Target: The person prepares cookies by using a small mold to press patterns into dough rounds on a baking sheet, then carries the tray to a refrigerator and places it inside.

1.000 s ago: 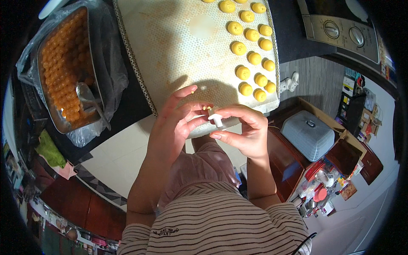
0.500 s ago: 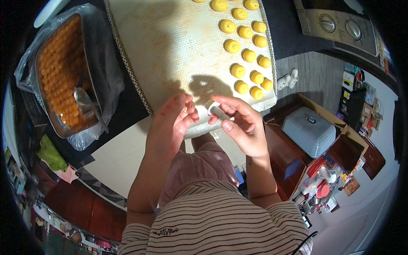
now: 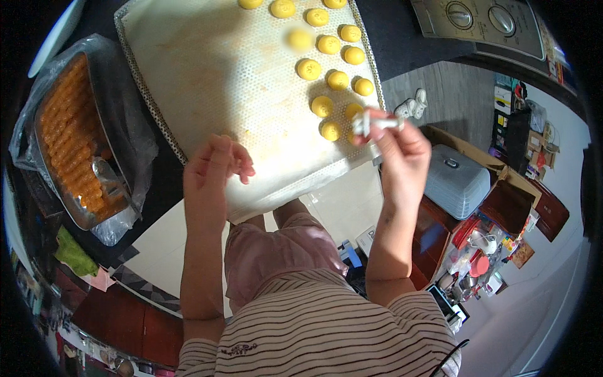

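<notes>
My right hand (image 3: pixel 402 151) grips a small white plunger stamp (image 3: pixel 377 124) by its stem. The stamp is over the near right part of a pale, mesh-lined tray (image 3: pixel 188 81), beside round yellow dough pieces. One dough piece (image 3: pixel 331 131) lies just left of the stamp; others nearby are partly covered by the stamp and fingers. Several dough pieces (image 3: pixel 309 69) bear pressed marks on top. My left hand (image 3: pixel 213 166) is over the tray's near left edge with fingers curled in; whatever it may hold is too small or hidden to make out.
Left of the tray, a metal pan (image 3: pixel 94 144) in clear plastic holds rows of orange balls (image 3: pixel 72 135) and a clear scoop (image 3: pixel 110 179). A knobbed appliance (image 3: pixel 480 22) stands at the far right. A grey-blue lidded box (image 3: pixel 457 182) sits in a carton at right.
My hands have parted. The right has carried the stamp rightward to the dough pieces; the left has moved left. The whole view has shifted, so the tray appears further left.
</notes>
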Tool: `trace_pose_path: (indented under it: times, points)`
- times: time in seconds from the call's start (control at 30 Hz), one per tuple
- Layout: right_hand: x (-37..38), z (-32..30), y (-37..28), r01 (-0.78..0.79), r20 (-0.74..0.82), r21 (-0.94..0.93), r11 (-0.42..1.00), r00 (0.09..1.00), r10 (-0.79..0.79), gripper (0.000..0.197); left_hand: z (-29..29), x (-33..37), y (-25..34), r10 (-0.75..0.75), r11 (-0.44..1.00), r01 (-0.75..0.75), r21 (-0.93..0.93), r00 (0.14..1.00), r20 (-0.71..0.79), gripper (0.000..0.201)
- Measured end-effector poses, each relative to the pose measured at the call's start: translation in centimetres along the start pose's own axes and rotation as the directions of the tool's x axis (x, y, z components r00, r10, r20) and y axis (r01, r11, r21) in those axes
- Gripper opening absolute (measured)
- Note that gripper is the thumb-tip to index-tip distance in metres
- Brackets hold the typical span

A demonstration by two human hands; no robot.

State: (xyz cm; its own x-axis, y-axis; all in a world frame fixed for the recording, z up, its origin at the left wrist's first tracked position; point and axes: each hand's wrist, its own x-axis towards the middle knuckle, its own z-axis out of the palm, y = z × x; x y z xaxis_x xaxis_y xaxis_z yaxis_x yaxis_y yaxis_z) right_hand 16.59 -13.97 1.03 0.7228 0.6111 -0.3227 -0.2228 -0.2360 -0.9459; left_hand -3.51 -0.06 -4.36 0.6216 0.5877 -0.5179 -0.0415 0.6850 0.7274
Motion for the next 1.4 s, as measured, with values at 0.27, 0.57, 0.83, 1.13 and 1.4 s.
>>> trace_pose_path:
  times: [0.27, 0.57, 0.83, 1.13, 1.4]
  points:
    - [8.0, -4.0, -0.6, 0.350, 0.068, -0.505, 0.789, 0.927, -0.368, 0.017, -0.5, 1.7, 1.2, 0.208, 0.930, -0.148, 0.337, 0.967, -0.149, 0.011]
    - [9.9, -2.8, -0.7, 0.304, 0.138, -0.633, 0.712, 0.949, -0.283, 0.014, -0.5, 2.0, 0.6, 0.243, 0.866, -0.142, 0.480, 0.957, -0.155, 0.018]
    - [11.0, -2.0, -2.0, 0.377, 0.267, -0.702, 0.605, 0.926, -0.266, 0.016, -0.4, 2.2, 0.8, 0.228, 0.877, -0.124, 0.465, 0.958, -0.173, 0.018]
    - [11.4, -1.8, -2.2, 0.417, 0.348, -0.736, 0.533, 0.909, -0.231, 0.019, -0.3, 2.2, 0.8, 0.224, 0.876, -0.114, 0.469, 0.957, -0.186, 0.018]
    - [11.3, -1.2, -2.6, 0.446, 0.380, -0.799, 0.403, 0.894, -0.236, 0.018, -0.4, 2.2, 0.9, 0.238, 0.866, -0.127, 0.484, 0.956, -0.175, 0.019]
